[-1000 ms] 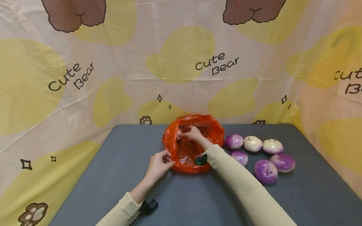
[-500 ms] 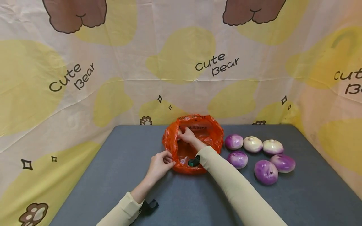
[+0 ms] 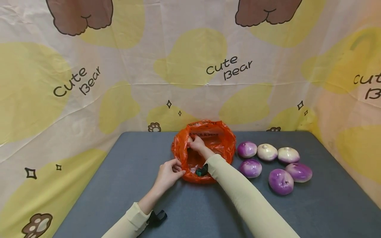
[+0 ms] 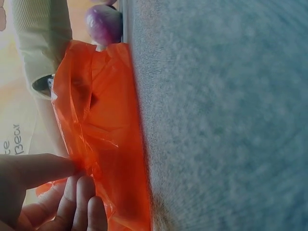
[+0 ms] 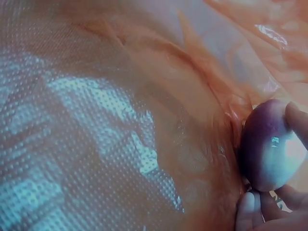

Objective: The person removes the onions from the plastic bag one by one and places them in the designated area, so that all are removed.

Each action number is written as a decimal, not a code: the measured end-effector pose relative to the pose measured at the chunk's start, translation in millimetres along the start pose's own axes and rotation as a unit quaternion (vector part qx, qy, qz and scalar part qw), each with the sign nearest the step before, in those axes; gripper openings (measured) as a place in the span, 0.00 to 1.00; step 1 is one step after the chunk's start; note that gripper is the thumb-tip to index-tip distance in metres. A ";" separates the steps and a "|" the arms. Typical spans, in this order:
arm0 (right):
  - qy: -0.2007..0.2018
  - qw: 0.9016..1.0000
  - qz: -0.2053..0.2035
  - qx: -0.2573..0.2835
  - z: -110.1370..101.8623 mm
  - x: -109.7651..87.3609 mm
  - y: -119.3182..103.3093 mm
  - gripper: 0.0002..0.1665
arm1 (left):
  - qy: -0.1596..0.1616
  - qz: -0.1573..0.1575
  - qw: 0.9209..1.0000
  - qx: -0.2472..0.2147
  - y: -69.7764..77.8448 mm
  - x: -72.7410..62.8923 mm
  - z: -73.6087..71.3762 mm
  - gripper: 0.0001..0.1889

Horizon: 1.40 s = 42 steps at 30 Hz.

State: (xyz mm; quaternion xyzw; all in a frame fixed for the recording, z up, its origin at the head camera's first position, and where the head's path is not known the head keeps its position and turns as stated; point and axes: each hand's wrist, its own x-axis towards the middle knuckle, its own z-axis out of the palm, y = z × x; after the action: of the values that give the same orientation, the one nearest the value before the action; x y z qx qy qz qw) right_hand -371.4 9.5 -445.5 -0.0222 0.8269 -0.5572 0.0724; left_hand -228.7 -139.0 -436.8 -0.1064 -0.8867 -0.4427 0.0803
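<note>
An orange plastic bag (image 3: 178,147) stands with its mouth open on the table. My left hand (image 3: 168,175) pinches the bag's near left rim between thumb and fingers, as the left wrist view also shows. Down inside the bag, toward its left wall, is my right hand (image 3: 198,145). It grips a purple-and-white turnip (image 5: 267,144), with the thumb on one side and the fingers beneath in the right wrist view. The turnip lies against the thin crinkled plastic of the bag wall (image 5: 192,159). From the head view it is mostly hidden by the hand and the rim.
Several more turnips lie loose on the grey table (image 3: 128,185) right of the bag, the nearest being a purple turnip (image 3: 250,168). Another purple turnip (image 3: 281,181) sits closer to the front. A printed cloth (image 3: 190,66) hangs behind the table.
My right hand has moved slightly left and deeper into the bag with the turnip, its forearm shifting left too. The left hand keeps its place on the rim.
</note>
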 end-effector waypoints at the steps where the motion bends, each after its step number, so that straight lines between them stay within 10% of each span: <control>1: -0.001 1.000 0.002 -0.001 -0.3 -0.1 0.0 0.38 | 0.000 0.000 1.000 0.000 0.0 -0.1 0.0 0.07; 25: -0.027 0.998 0.061 -0.011 -25.1 -27.4 -19.4 0.30 | 0.005 -0.001 1.000 -0.012 -2.1 3.0 1.3 0.07; 42: -0.059 0.998 0.036 0.009 -42.7 -55.5 -35.5 0.42 | 0.017 -0.003 1.000 -0.006 -0.8 3.2 -2.2 0.08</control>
State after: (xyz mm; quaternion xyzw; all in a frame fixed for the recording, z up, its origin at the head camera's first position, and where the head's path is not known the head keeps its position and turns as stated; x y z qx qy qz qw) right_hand -324.2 41.9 -391.7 -0.0242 0.8163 -0.5595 0.1415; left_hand -231.8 -140.9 -435.4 -0.0967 -0.8831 -0.4496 0.0929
